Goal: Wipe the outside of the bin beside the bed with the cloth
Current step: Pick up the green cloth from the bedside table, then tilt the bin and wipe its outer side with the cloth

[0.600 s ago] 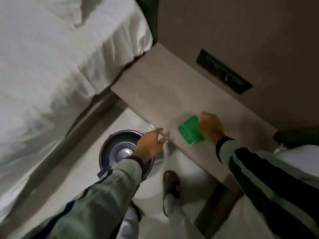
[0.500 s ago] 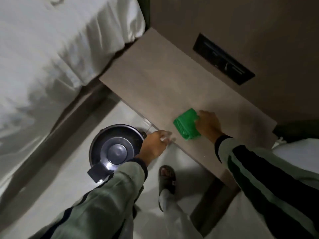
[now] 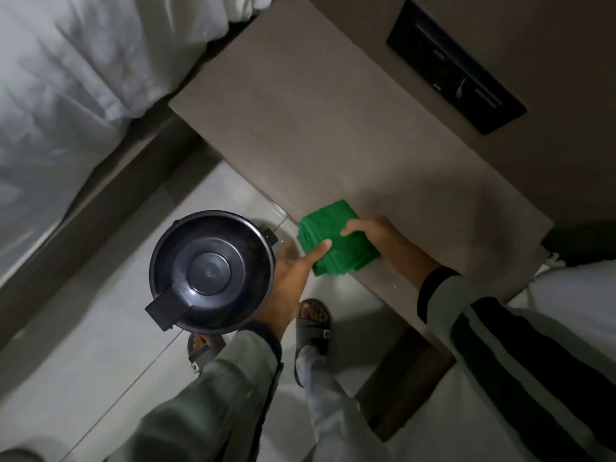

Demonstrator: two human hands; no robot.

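Head view: one downward look at both hands, lower centre of the frame.
Change, left hand (image 3: pixel 293 271): half a second ago it rested at the nightstand's edge apart from the cloth; now its thumb lies on the cloth's lower-left corner, palm open and turned up.
Change, right hand (image 3: pixel 383 241): as before on the cloth, fingers now curled over its right edge, pinching it with the left thumb opposite.
Cloth (image 3: pixel 336 241): green, folded, at the front edge of the nightstand (image 3: pixel 333 128), partly overhanging it.
Bin (image 3: pixel 210 271): dark, round, lid shut, on the pale floor (image 3: pixel 83 345) left of centre, nearer the frame's middle than before; left hand just beside its rim.
Bed (image 3: pixel 66 78): white bedding, upper left.
Hidden: bin's outer wall is out of sight from above; the left fingers under the cloth cannot be made out; the dark panel (image 3: pixel 456 68) upper right is too dim to read.
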